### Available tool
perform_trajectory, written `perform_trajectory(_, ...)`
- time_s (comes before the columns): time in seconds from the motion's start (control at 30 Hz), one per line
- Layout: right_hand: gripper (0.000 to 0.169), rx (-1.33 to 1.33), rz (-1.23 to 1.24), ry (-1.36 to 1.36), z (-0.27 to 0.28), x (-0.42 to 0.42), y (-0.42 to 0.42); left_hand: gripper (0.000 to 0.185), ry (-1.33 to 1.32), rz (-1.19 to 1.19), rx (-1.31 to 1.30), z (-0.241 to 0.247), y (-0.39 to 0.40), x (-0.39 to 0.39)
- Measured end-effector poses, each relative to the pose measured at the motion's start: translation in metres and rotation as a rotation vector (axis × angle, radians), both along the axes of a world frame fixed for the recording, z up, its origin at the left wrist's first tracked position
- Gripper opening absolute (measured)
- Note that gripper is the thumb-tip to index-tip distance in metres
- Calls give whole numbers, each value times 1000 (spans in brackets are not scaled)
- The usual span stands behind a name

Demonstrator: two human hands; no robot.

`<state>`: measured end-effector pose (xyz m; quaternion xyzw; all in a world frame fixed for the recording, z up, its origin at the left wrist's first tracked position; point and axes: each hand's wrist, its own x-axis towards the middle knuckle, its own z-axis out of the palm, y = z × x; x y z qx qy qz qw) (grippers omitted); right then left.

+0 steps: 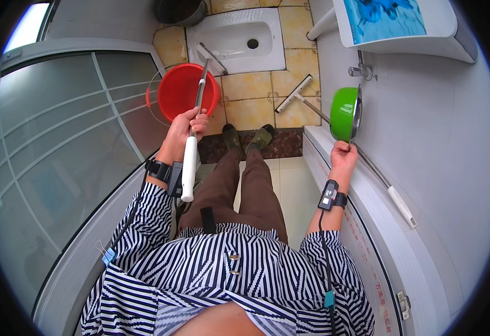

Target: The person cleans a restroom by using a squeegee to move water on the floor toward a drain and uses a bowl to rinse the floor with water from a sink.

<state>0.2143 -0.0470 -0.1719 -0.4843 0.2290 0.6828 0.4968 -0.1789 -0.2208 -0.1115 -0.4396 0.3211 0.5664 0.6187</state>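
My left hand (pixel 189 126) grips the metal pole of a mop or squeegee (pixel 189 168) just above its white ribbed handle. The pole crosses over a red plastic bucket (pixel 177 94), and its flat head rests at the near left edge of a white squat toilet (pixel 261 25). My right hand (pixel 344 154) pinches the rim of a green metal basin (pixel 342 113), tilted on its side near the right wall. Behind that basin passes the pole of a floor squeegee (pixel 294 93), whose blade is on the yellow tiles and whose white handle leans by the wall.
A dark round tub (pixel 180 11) stands at the top left beside the toilet. A frosted glass door (pixel 60 147) is at the left. On the right wall are a metal valve (pixel 360 71) and a white box with a blue picture (pixel 408 46). A dark stone threshold (pixel 287 145) crosses at my feet.
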Motion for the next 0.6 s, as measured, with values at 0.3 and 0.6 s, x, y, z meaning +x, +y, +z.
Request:
perform_trajectory(0.3,11,-21,-26,190,-15,-1,-2,16,-22,-10,20,4,-11,15)
perform_trajectory(0.6,10,8,-43,294,-12,-5,-2,15,-10,-34,5,6,-13,20)
